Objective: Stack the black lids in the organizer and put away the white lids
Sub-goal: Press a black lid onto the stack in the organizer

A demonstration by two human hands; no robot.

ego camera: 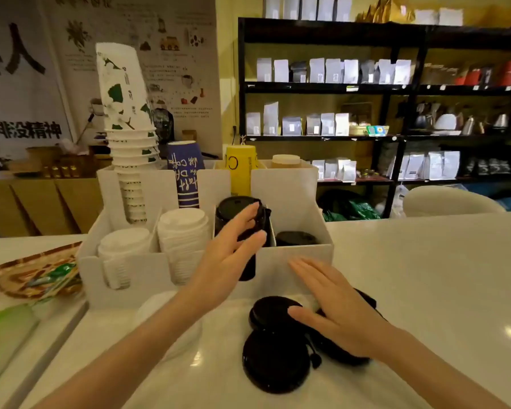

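Observation:
The white organizer (295, 261) stands on the white counter. Its two left front slots hold white lid stacks (124, 242) (183, 228). The third slot holds a tall black lid stack (233, 209), and a low black stack (296, 238) sits in the fourth. My left hand (230, 255) lies against the tall stack, fingers spread over its top right edge and thumb lower on its side. My right hand (336, 314) rests flat, fingers straight, on loose black lids (274, 361) in front of the organizer. A blurred white lid (162, 314) lies under my left forearm.
Cup stacks fill the organizer's back row: white-green (127, 113), blue (186, 172), yellow (241, 169), brown (285, 161). A patterned tray (27, 278) and a green packet (6, 335) lie at the left. Black shelving (395, 90) and a pale chair back (446, 202) stand beyond the counter.

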